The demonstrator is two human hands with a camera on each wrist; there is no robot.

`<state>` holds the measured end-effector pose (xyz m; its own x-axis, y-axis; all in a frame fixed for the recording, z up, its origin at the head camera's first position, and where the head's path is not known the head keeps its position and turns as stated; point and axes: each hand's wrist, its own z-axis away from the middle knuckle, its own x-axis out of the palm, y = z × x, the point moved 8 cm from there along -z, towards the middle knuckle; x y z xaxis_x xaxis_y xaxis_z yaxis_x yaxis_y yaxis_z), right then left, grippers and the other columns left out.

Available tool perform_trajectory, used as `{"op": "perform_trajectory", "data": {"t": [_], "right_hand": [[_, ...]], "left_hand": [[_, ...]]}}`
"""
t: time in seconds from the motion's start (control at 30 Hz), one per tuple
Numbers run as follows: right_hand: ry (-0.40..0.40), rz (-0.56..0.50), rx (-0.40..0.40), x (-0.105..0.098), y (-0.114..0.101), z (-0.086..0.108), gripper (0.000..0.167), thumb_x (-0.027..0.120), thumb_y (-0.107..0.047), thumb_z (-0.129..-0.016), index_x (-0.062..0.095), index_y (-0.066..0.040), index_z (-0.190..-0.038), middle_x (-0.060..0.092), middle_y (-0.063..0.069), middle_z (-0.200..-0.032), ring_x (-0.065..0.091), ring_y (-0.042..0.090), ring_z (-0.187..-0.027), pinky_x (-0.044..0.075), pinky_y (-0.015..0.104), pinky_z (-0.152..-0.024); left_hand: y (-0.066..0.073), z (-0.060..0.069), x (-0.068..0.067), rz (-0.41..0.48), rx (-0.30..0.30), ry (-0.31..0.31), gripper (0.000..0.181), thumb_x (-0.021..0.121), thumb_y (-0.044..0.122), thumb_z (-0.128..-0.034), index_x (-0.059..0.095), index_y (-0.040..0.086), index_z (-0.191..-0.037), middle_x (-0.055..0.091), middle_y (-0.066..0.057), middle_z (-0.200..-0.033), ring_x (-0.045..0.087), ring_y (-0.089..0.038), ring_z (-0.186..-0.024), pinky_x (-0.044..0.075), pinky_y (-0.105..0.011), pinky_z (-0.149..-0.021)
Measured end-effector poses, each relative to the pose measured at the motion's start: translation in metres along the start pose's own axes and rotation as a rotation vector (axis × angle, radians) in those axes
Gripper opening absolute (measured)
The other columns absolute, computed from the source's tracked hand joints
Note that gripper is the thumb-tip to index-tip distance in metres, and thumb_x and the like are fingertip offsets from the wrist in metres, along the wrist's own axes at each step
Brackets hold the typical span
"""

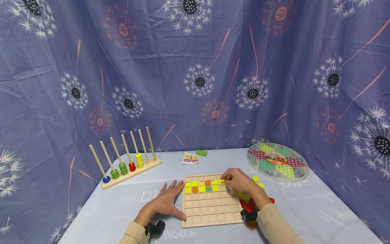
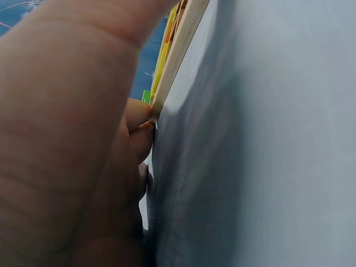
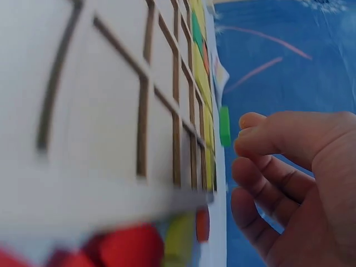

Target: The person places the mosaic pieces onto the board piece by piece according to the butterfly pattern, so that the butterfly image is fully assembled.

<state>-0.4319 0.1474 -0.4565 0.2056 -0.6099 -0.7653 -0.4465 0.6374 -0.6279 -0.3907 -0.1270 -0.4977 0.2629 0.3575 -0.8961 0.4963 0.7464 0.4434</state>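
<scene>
A square wooden grid board (image 1: 210, 205) lies on the table, with yellow tiles (image 1: 188, 189), orange round pieces (image 1: 208, 182) and a green square tile (image 1: 208, 188) in its far rows. My left hand (image 1: 166, 200) is spread along the board's left side, its thumb touching the near left corner and its fingertips at the far left edge. Over the far right part of the board is my right hand (image 1: 239, 181), beside a yellow piece (image 1: 222, 182). In the right wrist view its fingers (image 3: 278, 130) are loosely bent, with no piece visible between them.
Loose yellow tiles (image 1: 245, 196) and red pieces (image 1: 249, 205) lie right of the board, partly under the right arm. A peg abacus (image 1: 134, 173) stands back left. A pattern card (image 1: 190, 158) and a green block (image 1: 201, 153) lie behind; a round game board (image 1: 277, 162) is back right.
</scene>
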Motion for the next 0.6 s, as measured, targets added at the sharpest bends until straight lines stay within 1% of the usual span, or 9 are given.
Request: {"op": "perform_trajectory", "data": {"t": [0.1,0.17,0.23,0.3,0.4,0.47,0.53,0.6], "right_hand": [[0.032,0.038,0.020,-0.011,0.009,0.004,0.021,0.063,-0.004,-0.089,0.073,-0.010,-0.107,0.064,0.001,-0.096,0.052,0.016,-0.074,0.047,0.029,-0.057],[0.055,0.059,0.051,-0.017,0.017,0.006,0.021,0.065,-0.004,-0.088,0.073,-0.009,-0.107,0.064,0.000,-0.094,0.052,0.015,-0.074,0.047,0.030,-0.058],[0.081,0.066,0.098,-0.023,0.026,0.007,0.021,0.068,-0.006,-0.086,0.074,-0.009,-0.106,0.064,0.000,-0.094,0.053,0.015,-0.075,0.048,0.031,-0.061],[0.094,0.070,0.155,-0.026,0.035,0.009,0.022,0.072,-0.007,-0.084,0.074,-0.009,-0.106,0.064,0.000,-0.094,0.055,0.015,-0.078,0.050,0.034,-0.065],[0.083,0.062,0.232,-0.026,0.048,0.012,0.024,0.075,-0.007,-0.080,0.075,-0.008,-0.104,0.064,0.000,-0.094,0.058,0.016,-0.085,0.052,0.038,-0.075],[0.069,0.059,0.255,-0.025,0.053,0.014,0.024,0.076,-0.006,-0.079,0.075,-0.008,-0.103,0.065,-0.001,-0.094,0.059,0.017,-0.087,0.052,0.042,-0.081],[0.061,0.059,0.266,-0.023,0.056,0.014,0.023,0.076,-0.006,-0.077,0.075,-0.009,-0.100,0.064,-0.002,-0.092,0.060,0.017,-0.087,0.051,0.042,-0.084],[0.061,0.070,0.255,-0.023,0.056,0.014,0.021,0.076,-0.007,-0.077,0.076,-0.010,-0.098,0.064,-0.003,-0.091,0.059,0.017,-0.087,0.051,0.043,-0.083]], "left_hand": [[0.000,-0.001,0.000,-0.001,-0.001,-0.004,0.131,0.074,0.078,-0.0540,0.023,0.009,-0.154,0.020,-0.005,-0.158,0.009,-0.031,-0.145,-0.002,-0.059,-0.111],[-0.001,0.000,0.000,0.004,-0.001,-0.006,0.131,0.074,0.077,-0.0543,0.023,0.009,-0.154,0.020,-0.005,-0.158,0.009,-0.031,-0.145,-0.002,-0.059,-0.111],[-0.001,0.000,-0.001,0.004,0.001,-0.005,0.131,0.074,0.077,-0.0544,0.023,0.009,-0.154,0.020,-0.005,-0.158,0.009,-0.032,-0.145,-0.002,-0.059,-0.111],[-0.001,0.000,-0.002,0.000,0.005,-0.003,0.130,0.073,0.078,-0.0545,0.023,0.009,-0.154,0.020,-0.005,-0.158,0.008,-0.032,-0.145,-0.002,-0.059,-0.111],[-0.001,0.001,-0.002,-0.003,0.011,-0.004,0.130,0.073,0.078,-0.0546,0.023,0.010,-0.154,0.019,-0.005,-0.158,0.008,-0.032,-0.145,-0.002,-0.059,-0.111],[-0.001,0.000,-0.001,-0.002,0.010,-0.006,0.130,0.073,0.078,-0.0549,0.023,0.010,-0.154,0.019,-0.005,-0.158,0.008,-0.031,-0.145,-0.002,-0.059,-0.111],[-0.001,0.000,-0.001,-0.004,0.009,-0.007,0.130,0.073,0.078,-0.0548,0.022,0.010,-0.154,0.019,-0.005,-0.158,0.008,-0.031,-0.145,-0.002,-0.059,-0.111],[-0.001,0.000,0.000,-0.002,0.006,-0.006,0.130,0.073,0.078,-0.0547,0.022,0.010,-0.154,0.019,-0.004,-0.159,0.008,-0.031,-0.145,-0.002,-0.059,-0.111]]}}
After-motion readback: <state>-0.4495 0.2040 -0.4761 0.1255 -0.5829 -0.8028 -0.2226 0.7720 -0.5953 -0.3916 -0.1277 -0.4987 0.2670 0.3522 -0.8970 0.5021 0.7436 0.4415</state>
